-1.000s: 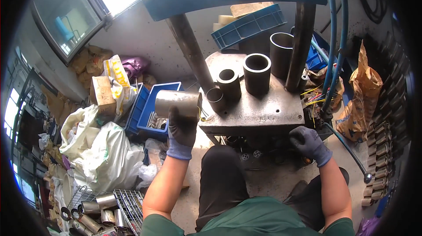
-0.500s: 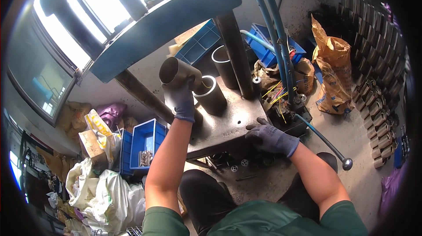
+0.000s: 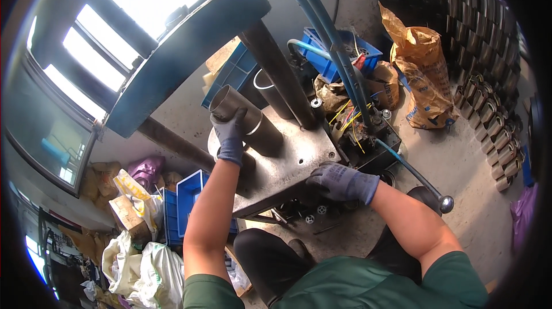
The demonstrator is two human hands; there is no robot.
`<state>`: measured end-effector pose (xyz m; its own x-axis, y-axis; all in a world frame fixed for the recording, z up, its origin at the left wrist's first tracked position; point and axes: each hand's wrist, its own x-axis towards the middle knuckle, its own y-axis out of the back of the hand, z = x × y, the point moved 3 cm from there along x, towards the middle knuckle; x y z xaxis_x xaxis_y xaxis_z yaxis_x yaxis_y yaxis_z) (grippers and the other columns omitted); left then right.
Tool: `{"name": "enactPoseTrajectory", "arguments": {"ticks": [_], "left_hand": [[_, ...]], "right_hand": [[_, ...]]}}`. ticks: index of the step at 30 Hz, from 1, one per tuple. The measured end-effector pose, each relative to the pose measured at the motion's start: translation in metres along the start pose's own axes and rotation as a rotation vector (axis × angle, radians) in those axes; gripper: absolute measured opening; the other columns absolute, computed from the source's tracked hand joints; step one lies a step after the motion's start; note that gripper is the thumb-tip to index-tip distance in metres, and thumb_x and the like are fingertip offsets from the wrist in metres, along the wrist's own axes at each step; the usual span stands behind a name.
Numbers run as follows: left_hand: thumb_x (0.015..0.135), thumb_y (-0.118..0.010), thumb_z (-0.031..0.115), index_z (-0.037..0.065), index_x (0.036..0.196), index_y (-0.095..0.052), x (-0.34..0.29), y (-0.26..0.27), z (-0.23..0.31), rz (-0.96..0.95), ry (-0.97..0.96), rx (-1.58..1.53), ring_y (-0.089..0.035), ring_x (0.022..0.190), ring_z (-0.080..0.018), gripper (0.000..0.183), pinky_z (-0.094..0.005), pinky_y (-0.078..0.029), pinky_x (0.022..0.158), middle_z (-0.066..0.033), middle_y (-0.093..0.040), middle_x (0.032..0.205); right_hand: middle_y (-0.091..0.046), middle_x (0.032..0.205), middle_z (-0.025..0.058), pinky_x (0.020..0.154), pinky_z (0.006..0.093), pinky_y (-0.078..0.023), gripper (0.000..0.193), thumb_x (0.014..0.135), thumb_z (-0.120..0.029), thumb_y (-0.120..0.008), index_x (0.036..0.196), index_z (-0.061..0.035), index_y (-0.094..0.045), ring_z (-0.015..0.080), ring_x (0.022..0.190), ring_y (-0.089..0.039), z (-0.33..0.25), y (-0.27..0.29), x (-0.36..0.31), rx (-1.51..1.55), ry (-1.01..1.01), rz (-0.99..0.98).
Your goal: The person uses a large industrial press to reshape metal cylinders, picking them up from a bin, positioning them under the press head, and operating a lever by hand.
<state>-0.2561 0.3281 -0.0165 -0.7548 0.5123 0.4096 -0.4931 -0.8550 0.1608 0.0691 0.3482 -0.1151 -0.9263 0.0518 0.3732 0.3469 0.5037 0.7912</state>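
My gloved left hand is wrapped round a thick grey metal tube, which tilts with its open mouth toward the upper left. The tube's lower end is in front of the rim of a second metal tube standing on the steel press table; whether the two touch I cannot tell. A third tube stands farther back, partly behind a press column. At the table's front right edge lies my gloved right hand, fingers loosely bent and nothing seen in them.
The blue press beam spans above the table. On the right are hydraulic hoses, a lever with a ball end, a brown paper sack and stacked metal parts. Blue crates and white sacks lie left.
My left hand has brought the held tube nearer the standing tube, covering part of its opening. My right hand has slid slightly toward the table's front edge. The whole view has turned a little.
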Motion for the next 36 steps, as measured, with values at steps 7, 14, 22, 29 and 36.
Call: {"name": "enactPoseTrajectory", "arguments": {"ticks": [7, 14, 22, 29, 36], "left_hand": [[0.064, -0.095, 0.04, 0.003, 0.143, -0.043, 0.007, 0.011, -0.021, 0.088, -0.088, 0.233, -0.059, 0.124, -0.0376, 0.102, -0.0445, -0.047, 0.104, -0.0226, -0.06, 0.133], [0.063, -0.094, 0.04, 0.004, 0.142, -0.039, 0.002, 0.008, -0.013, 0.041, -0.147, 0.253, -0.059, 0.123, -0.039, 0.103, -0.0444, -0.048, 0.103, -0.0236, -0.06, 0.133], [0.065, -0.093, 0.036, 0.005, 0.143, -0.044, 0.013, 0.018, -0.006, -0.07, -0.09, 0.272, -0.062, 0.122, -0.0343, 0.097, -0.0419, -0.05, 0.101, -0.0191, -0.063, 0.132], [0.08, -0.082, 0.009, 0.0, 0.152, -0.035, -0.064, 0.033, -0.014, -0.033, -0.232, -0.079, -0.045, 0.138, -0.0311, 0.086, -0.0422, -0.037, 0.116, -0.0183, -0.047, 0.147], [0.072, -0.084, 0.023, 0.002, 0.148, -0.041, -0.132, 0.106, -0.03, 0.292, -0.235, 0.284, -0.04, 0.135, -0.0398, 0.09, -0.048, -0.031, 0.116, -0.0202, -0.045, 0.146]], "right_hand": [[-0.069, 0.118, 0.0116, 0.111, 0.0431, -0.041, 0.035, 0.086, -0.016, -0.065, 0.12, -0.0071, -0.067, 0.0304, 0.117, -0.062, -0.005, -0.007, -0.004, 0.037, -0.011, -0.017], [-0.067, 0.122, 0.0107, 0.119, 0.0491, -0.029, 0.038, 0.087, -0.017, -0.067, 0.124, -0.0086, -0.066, 0.028, 0.123, -0.059, -0.025, -0.001, -0.018, -0.048, 0.008, -0.062], [-0.068, 0.121, 0.0095, 0.113, 0.0526, -0.039, 0.035, 0.087, -0.02, -0.072, 0.12, -0.0096, -0.068, 0.0279, 0.12, -0.062, -0.131, 0.093, -0.043, -0.143, 0.154, 0.152], [-0.068, 0.111, 0.0093, 0.111, 0.0581, -0.039, 0.034, 0.068, -0.009, -0.077, 0.101, -0.0075, -0.067, 0.0327, 0.111, -0.064, -0.207, 0.169, -0.124, -0.636, -0.206, 0.477], [-0.053, 0.142, 0.0188, 0.098, 0.0412, -0.051, 0.036, 0.107, -0.02, -0.05, 0.14, -0.0056, -0.054, 0.027, 0.119, -0.059, -0.139, 0.12, -0.202, -0.229, -0.363, 0.956]]}}
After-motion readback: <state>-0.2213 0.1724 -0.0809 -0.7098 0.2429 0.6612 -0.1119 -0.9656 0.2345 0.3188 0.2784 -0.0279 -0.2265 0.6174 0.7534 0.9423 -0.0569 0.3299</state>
